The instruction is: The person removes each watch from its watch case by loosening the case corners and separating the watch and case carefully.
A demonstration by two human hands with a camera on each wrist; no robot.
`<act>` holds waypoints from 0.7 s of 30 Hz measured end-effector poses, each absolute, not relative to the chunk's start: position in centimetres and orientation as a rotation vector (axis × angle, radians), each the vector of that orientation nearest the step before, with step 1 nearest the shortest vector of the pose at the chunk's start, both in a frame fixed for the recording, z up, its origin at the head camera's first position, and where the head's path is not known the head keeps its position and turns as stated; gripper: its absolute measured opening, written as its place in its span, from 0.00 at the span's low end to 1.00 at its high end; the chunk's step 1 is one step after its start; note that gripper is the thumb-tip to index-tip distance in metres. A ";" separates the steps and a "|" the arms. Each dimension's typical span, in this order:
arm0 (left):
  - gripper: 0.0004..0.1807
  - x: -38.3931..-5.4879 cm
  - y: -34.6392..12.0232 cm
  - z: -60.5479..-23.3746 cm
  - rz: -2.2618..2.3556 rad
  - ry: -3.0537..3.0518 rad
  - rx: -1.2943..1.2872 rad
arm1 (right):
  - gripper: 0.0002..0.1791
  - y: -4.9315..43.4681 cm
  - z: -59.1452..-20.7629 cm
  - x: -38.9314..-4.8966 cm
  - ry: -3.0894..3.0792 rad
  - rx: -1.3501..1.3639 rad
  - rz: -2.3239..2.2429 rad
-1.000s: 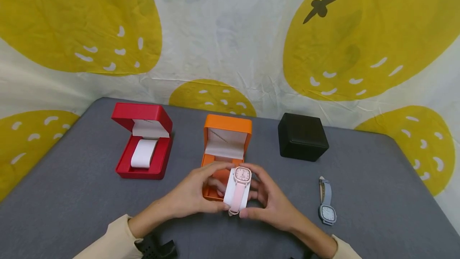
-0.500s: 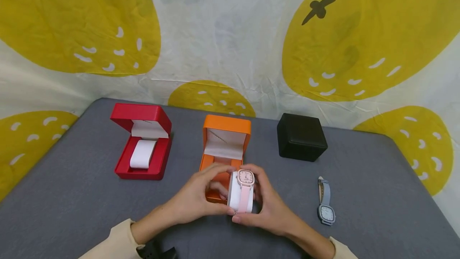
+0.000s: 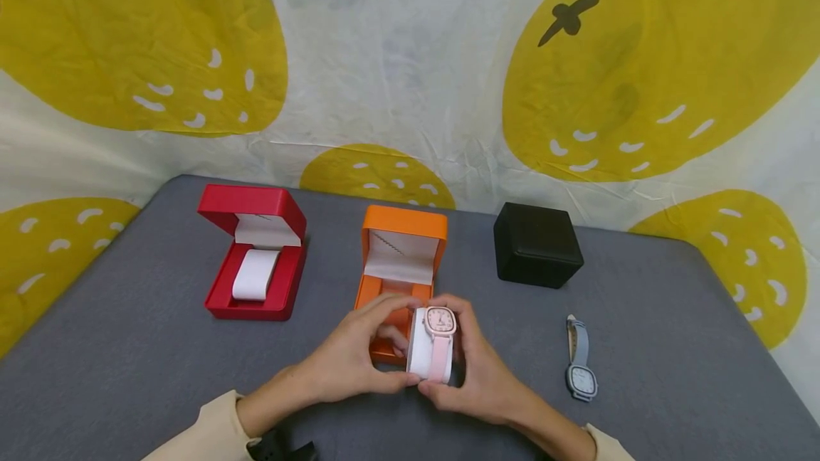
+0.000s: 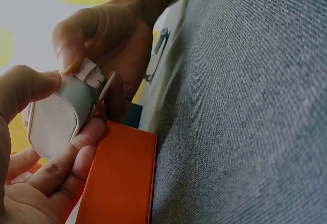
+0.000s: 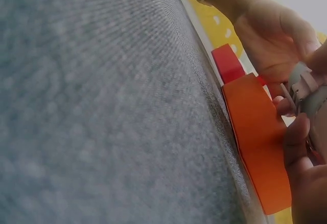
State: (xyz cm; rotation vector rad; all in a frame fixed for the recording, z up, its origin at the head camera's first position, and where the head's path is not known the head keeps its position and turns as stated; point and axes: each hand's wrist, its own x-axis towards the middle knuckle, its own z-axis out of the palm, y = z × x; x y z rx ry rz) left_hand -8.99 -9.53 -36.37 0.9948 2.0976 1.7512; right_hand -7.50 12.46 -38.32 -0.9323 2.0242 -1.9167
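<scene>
Pink-strapped wristwatch (image 3: 440, 340), case rounded-square, dial pale pink with dark markings, sits against a white watch cushion (image 3: 419, 353) that left hand (image 3: 352, 358) and right hand (image 3: 479, 372) grip together between curled fingers and thumbs, open orange watch box (image 3: 405, 218) just beyond the fingertips.

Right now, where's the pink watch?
Head view, just right of centre: pink watch on white cushion between left hand and right hand, by orange box.
</scene>
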 end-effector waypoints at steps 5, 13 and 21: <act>0.39 -9.0 -9.6 -36.5 1.767 2.097 1.013 | 0.47 12.5 -38.4 -7.5 2.037 -0.945 -1.938; 0.40 -9.0 -9.6 -36.6 1.770 2.105 1.046 | 0.47 12.5 -38.5 -7.5 2.010 -0.968 -1.954; 0.42 -8.9 -9.5 -36.7 1.754 2.135 1.047 | 0.48 12.5 -38.4 -7.5 2.097 -0.962 -1.887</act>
